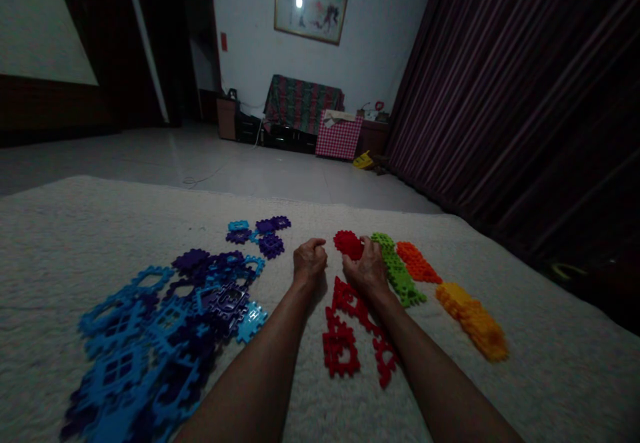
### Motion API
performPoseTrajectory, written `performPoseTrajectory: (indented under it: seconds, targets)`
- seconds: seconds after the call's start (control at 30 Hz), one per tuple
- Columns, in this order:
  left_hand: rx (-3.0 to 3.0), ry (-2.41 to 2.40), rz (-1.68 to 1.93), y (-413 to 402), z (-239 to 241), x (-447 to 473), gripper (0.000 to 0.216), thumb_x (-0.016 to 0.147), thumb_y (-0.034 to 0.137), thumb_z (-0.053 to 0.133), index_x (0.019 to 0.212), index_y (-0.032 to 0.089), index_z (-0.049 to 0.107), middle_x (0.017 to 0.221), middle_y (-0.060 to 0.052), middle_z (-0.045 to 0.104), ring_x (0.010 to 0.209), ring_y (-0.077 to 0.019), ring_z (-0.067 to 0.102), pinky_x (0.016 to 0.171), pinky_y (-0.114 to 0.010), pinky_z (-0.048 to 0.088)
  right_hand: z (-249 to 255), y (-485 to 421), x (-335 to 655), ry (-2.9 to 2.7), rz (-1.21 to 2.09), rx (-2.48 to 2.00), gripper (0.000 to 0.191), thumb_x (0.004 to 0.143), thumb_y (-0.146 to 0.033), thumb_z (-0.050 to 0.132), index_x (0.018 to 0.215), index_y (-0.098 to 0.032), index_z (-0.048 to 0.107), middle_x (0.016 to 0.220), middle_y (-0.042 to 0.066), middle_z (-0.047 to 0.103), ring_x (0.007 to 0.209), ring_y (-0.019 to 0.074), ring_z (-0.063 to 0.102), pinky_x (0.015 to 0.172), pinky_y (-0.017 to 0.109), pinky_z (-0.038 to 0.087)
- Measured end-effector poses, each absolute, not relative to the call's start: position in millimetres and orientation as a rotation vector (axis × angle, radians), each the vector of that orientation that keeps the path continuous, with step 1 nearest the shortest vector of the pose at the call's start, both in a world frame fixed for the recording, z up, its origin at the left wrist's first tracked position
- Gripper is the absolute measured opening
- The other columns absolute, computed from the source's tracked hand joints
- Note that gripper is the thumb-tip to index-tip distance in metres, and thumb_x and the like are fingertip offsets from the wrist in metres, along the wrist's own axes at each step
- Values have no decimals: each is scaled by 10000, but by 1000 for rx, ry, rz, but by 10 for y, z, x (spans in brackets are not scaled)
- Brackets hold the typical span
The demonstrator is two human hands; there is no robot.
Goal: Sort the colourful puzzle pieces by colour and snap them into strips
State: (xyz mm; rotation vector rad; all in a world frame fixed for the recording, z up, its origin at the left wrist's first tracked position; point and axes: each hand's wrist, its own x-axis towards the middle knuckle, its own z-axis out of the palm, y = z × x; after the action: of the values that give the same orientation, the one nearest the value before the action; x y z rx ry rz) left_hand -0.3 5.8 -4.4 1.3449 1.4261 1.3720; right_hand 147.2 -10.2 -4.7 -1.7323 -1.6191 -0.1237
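Note:
My left hand (310, 260) hovers low over the pale mat with its fingers curled closed. Whatever may be inside it is hidden. To its right, my right hand (367, 266) has thumb and fingers around the near right edge of a red round toothed building tile (347, 244). More red interlocking tiles (341, 351), some square and some triangular, lie between my forearms. Just right of that hand runs a row of overlapping green tiles (397, 271). Beyond it are a row of orange tiles (418, 262) and a stacked row of yellow tiles (473, 320).
A large heap of blue and purple tiles (150, 343) spreads over the mat (560, 376) at left. A smaller blue and purple cluster (270, 243) lies behind it. Past the mat's far edge are tiled floor, low furniture (300, 106) and a dark curtain (480, 90) at right.

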Motion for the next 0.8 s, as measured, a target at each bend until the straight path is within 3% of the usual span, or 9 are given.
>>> performPoseTrajectory:
  seconds: [0.17,0.37,0.53,0.63,0.8]
  targets:
    - [1349,1422,1358,52,-29,-13,417,766,133,464,1060,129,760,696,-49,718,571,-145,653,614,-246,521,-64,-99,1467,-1646,-150,-1806,551,805,-334,624,1297,-113,514,1130,166,577,1064,310,589,968,430,480]
    - [1293,1392,1372,5,30,-14,410,757,134,467,1047,106,755,640,-34,679,530,-137,631,538,-223,495,-27,-122,1434,-1633,-139,-1796,589,767,-361,669,1283,-114,528,1172,181,563,1100,323,576,999,438,469]
    - [1299,1414,1364,26,13,-14,409,757,128,467,1048,119,755,611,-17,659,510,-122,613,522,-204,479,124,-254,1538,-1716,-89,-1696,312,799,-279,610,1082,-148,638,1045,131,624,999,275,606,934,405,490]
    - [1324,1427,1359,51,-14,-21,411,762,131,470,1057,131,757,630,-22,674,521,-123,618,542,-211,490,219,-467,1655,-1915,101,-1617,197,804,-213,591,981,-177,669,951,82,656,918,233,628,874,368,507]
    - [1364,1467,1352,43,-3,-31,399,763,134,477,1038,136,766,668,-40,701,556,-131,631,567,-221,499,358,-894,1705,-2114,503,-1486,336,804,-267,680,1133,-209,650,1105,82,651,895,196,637,783,305,520]
